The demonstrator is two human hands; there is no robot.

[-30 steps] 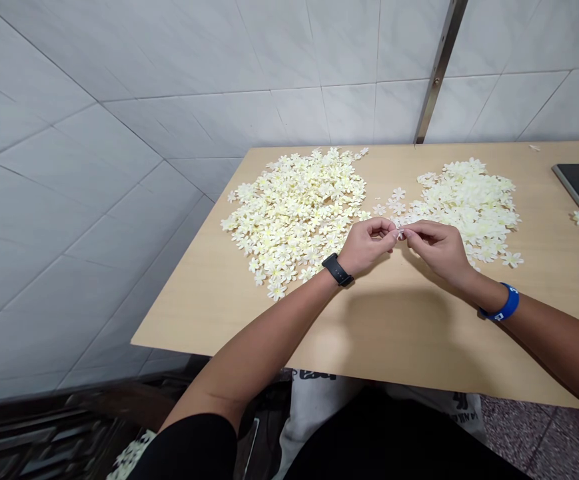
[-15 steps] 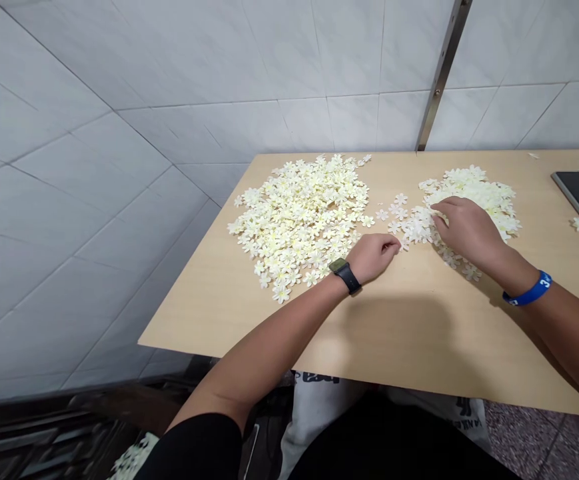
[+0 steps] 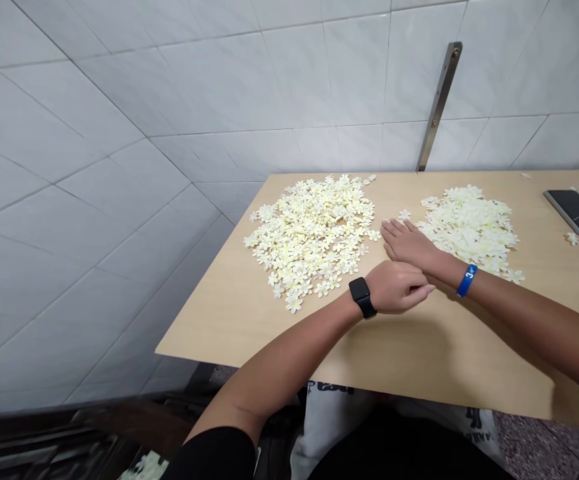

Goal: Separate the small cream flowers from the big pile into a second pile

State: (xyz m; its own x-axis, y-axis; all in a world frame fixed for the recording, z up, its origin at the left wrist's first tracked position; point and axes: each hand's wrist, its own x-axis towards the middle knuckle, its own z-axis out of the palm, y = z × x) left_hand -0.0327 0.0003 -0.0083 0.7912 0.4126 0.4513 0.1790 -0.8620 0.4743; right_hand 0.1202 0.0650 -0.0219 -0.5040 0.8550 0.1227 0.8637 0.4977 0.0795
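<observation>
Right hand [image 3: 409, 243] has slid off the right flower pile [image 3: 469, 230] and lies flat and open on the table [image 3: 469, 360], fingertips just beside the left pile [image 3: 314, 240]. Left hand [image 3: 399, 287], nearer the front edge, is loosely curled and empty. A phone [image 3: 576, 212] lies by the table's right edge.

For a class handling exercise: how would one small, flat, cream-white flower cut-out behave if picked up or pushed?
Probably light and floppy: the lone cream-white flower cut-out looks thin, lying flat on the pale tabletop. A push would likely slide it, not roll it. Its petals may catch neighbours, as in the overlapping heap.
</observation>
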